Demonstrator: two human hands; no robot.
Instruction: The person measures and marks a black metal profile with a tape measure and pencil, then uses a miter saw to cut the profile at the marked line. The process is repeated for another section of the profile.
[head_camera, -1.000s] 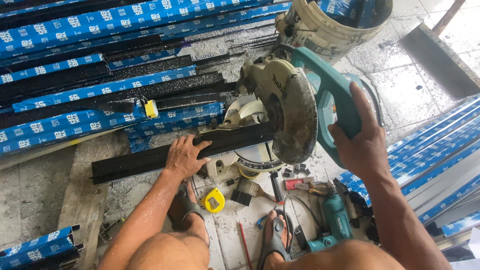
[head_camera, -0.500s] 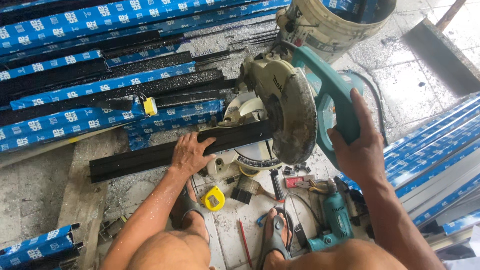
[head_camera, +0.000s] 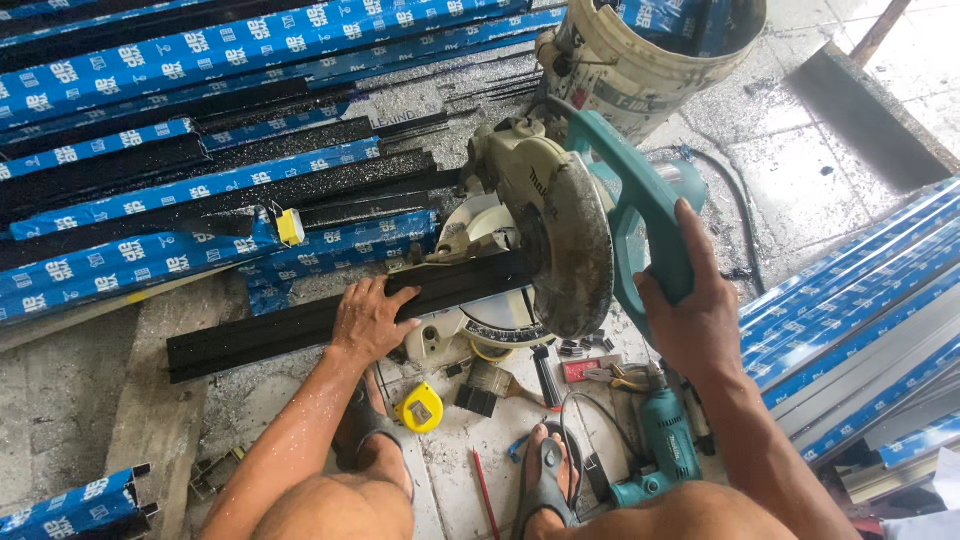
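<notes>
The left grip, the left hand (head_camera: 372, 322), lies flat with fingers spread and palm down, pressing on the black metal profile (head_camera: 300, 325) rather than closing around it; the profile lies directly beneath this hand, its long axis running left to right and rising slightly toward the right, where its end passes under the saw blade guard (head_camera: 570, 250). The left hand is the nearer one to the profile, touching it just left of the cut line. Behind it, stacked bars in blue wrap (head_camera: 150, 190) lie roughly parallel, with a yellow tape measure (head_camera: 290, 226) resting among them. Below the hand a second yellow tape measure (head_camera: 421, 408) sits on the floor (head_camera: 60, 400) beside a sandalled foot. Centre right, the mitre saw (head_camera: 520, 220) stands on the floor with its head low over the profile. The right hand (head_camera: 695, 315) is wrapped tight around the teal saw handle (head_camera: 640, 215). Beneath it lie pliers (head_camera: 625, 377) and a teal drill (head_camera: 665, 440). A dirty white bucket (head_camera: 650, 55) stands behind, and more wrapped bars (head_camera: 860, 330) lie at far right on the wet, dusty concrete
</notes>
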